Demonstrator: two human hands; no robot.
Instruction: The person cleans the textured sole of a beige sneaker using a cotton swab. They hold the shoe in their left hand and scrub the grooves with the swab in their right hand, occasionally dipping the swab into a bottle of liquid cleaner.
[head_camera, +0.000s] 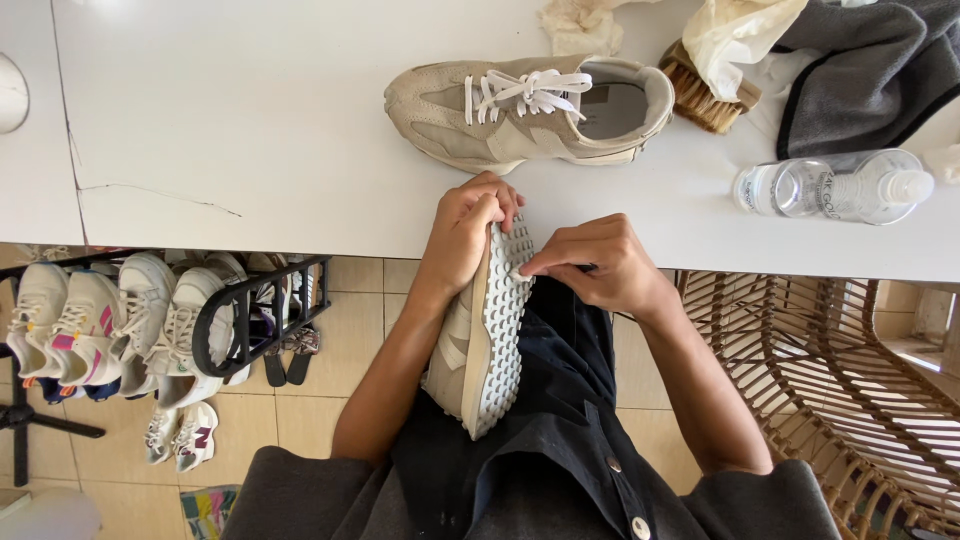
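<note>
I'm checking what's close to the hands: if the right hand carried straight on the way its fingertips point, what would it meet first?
The right hand points leftward, fingertips already on the studded sole of the beige sneaker on the lap. Pushing on, it would probably meet the left hand gripping that sneaker's toe, though depth is unclear.

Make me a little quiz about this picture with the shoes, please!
1. True or false: the shoe on the table has white laces.
2. Which hand grips the toe end of the upturned shoe? A) left hand B) right hand C) neither
3. Fill in: the clear plastic ______ lies on its side near the table's right edge.

Key:
1. True. The beige shoe has white laces.
2. A. The left hand grips the toe end, while the right hand pinches something small against the studded sole; what it holds is too small to tell.
3. Bottle.
</note>
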